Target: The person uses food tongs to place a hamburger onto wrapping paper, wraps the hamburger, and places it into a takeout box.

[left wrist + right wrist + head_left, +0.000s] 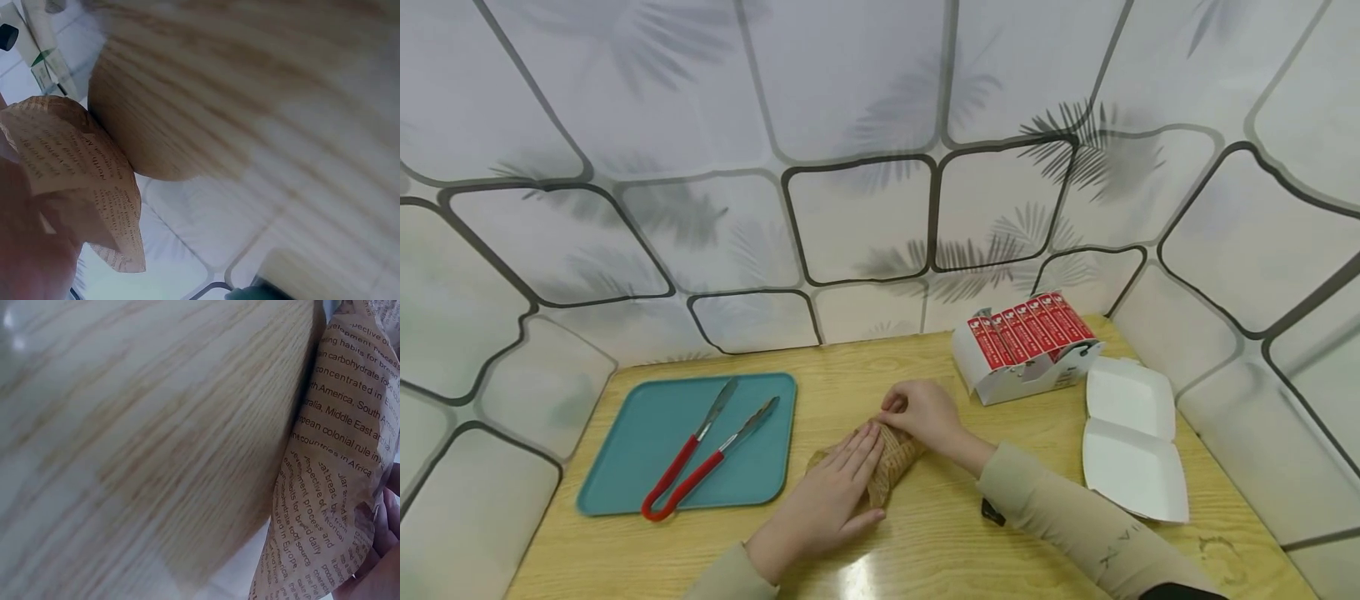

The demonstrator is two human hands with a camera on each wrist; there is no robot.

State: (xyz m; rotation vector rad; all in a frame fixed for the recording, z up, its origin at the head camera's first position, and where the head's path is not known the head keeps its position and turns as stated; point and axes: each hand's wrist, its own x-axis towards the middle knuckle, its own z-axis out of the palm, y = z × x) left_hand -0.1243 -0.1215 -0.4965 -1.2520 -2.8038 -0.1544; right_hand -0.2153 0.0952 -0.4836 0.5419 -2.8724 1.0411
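Observation:
A parcel of brown greaseproof paper (898, 458) printed with lines of text lies on the wooden table. My left hand (827, 496) rests across its near left side, fingers straight and together, thumb spread out below. At the parcel's far end, my right hand (931, 417) pinches a bit of the paper between thumb and forefinger. Folded flaps of the printed paper (75, 150) show beside the hand in the left wrist view. Close up in the right wrist view, the paper (337, 412) is creased, with fingers at its edge. Whatever is inside the wrapping is hidden.
On the left, red-handled tongs (681, 475) lie across a teal tray (617, 450). A white box of red packets (1022, 382) stands at the back right. An open white clamshell container (1135, 471) lies at the right. A small black object (992, 512) peeks out under the right sleeve.

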